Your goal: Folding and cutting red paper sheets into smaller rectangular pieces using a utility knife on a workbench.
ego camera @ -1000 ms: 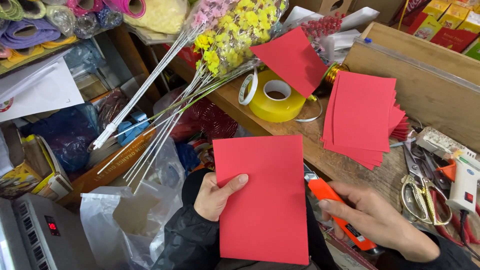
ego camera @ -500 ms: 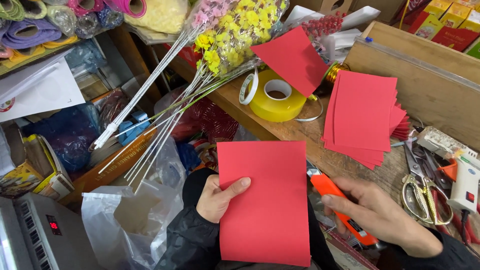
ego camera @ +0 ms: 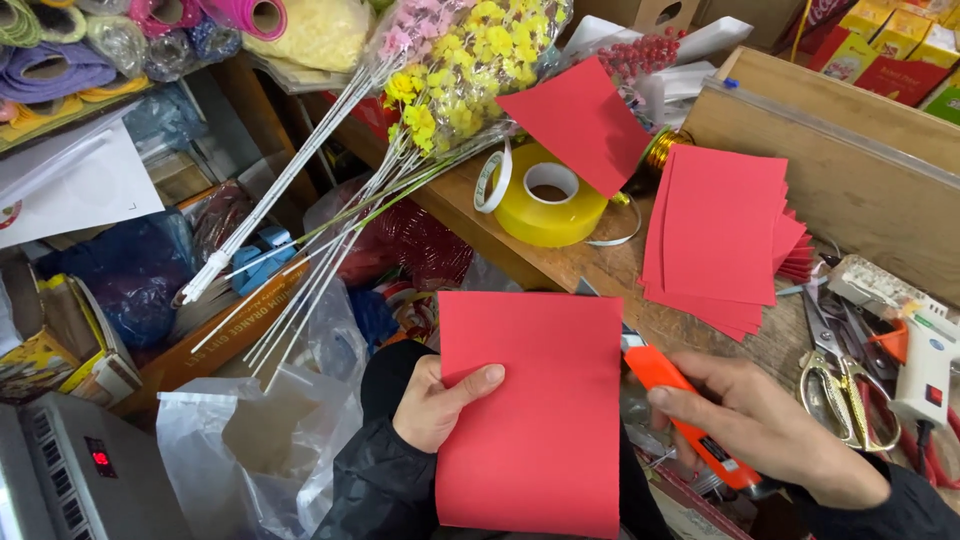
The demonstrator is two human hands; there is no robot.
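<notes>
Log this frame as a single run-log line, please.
left hand: holds red paper sheet | right hand: grips orange utility knife | workbench: red paper stack, yellow tape roll, scissors

- The left hand (ego camera: 432, 405) is bare, with no glove, ring or watch showing.
- A black, slightly shiny jacket sleeve (ego camera: 385, 480) with creased folds reaches to its wrist.
- The right hand (ego camera: 770, 425) is bare too.
- A dark sleeve cuff (ego camera: 900, 505) of the same jacket ends at its wrist.
</notes>
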